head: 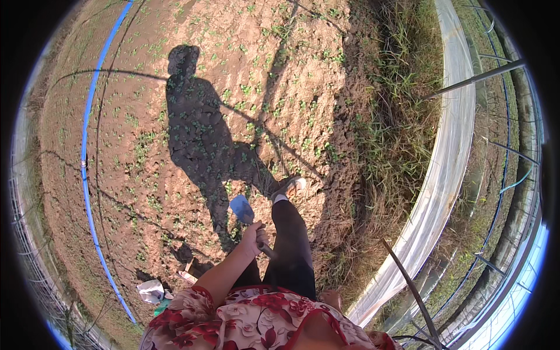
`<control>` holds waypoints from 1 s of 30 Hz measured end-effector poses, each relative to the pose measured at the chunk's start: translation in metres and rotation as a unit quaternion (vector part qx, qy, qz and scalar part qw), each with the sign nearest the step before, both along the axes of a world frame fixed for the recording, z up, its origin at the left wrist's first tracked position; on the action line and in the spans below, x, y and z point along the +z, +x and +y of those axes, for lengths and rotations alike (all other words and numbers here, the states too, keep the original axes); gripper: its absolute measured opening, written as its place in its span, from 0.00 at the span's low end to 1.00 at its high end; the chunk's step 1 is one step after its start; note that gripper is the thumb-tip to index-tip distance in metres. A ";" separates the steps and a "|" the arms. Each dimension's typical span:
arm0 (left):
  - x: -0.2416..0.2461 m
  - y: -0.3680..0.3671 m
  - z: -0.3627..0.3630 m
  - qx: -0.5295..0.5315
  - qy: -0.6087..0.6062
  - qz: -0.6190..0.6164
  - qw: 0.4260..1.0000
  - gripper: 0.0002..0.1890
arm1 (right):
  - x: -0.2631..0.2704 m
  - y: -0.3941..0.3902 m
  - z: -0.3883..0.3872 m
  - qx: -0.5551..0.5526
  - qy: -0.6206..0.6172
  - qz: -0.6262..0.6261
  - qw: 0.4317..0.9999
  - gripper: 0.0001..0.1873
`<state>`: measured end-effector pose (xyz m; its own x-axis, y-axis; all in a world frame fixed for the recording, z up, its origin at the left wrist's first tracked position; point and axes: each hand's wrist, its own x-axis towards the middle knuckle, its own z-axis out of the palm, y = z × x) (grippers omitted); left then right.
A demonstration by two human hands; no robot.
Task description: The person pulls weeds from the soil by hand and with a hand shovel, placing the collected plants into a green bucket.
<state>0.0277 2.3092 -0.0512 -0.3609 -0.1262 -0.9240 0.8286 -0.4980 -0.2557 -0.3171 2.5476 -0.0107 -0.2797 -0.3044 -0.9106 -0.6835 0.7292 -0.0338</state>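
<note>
My left hand (255, 239) is closed around the handle of a small trowel or hand spade, just in front of my dark trousers. The tool's blue-looking blade (242, 208) points forward over the soil, and the handle's dark end (265, 249) sticks out behind the fist. Low at the right, beside my flowered shirt, part of my right hand or forearm (331, 299) shows; its fingers cannot be made out. My right shoe (289, 188) stands on soil dotted with small green seedlings (246, 89).
A blue hose (89, 109) runs along the left. Grass (393, 127) and a long band of clear plastic sheeting (455, 131) border the soil at the right, with metal poles (477, 78) across them. A white bag (151, 291) lies on the ground at the lower left.
</note>
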 end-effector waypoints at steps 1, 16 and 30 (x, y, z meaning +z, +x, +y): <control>0.010 -0.005 -0.020 0.004 0.007 0.013 1.000 0.10 | 0.020 0.007 -0.056 -0.036 -0.028 0.036 0.998 0.15; 0.076 0.005 -0.315 -0.033 -0.061 0.026 0.997 0.11 | 0.005 0.029 -0.402 -0.136 -0.095 -0.101 0.981 0.13; -0.069 0.095 -0.705 -0.113 -0.101 0.008 0.988 0.12 | -0.087 0.211 -0.908 0.043 -0.138 -0.062 0.988 0.15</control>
<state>0.1229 1.6046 -0.1201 -0.4151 -0.2212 -0.8825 0.6870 -0.7121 -0.1446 -0.1057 1.6395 -0.0975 -0.1341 -0.5631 -0.8155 -0.7205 0.6204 -0.3099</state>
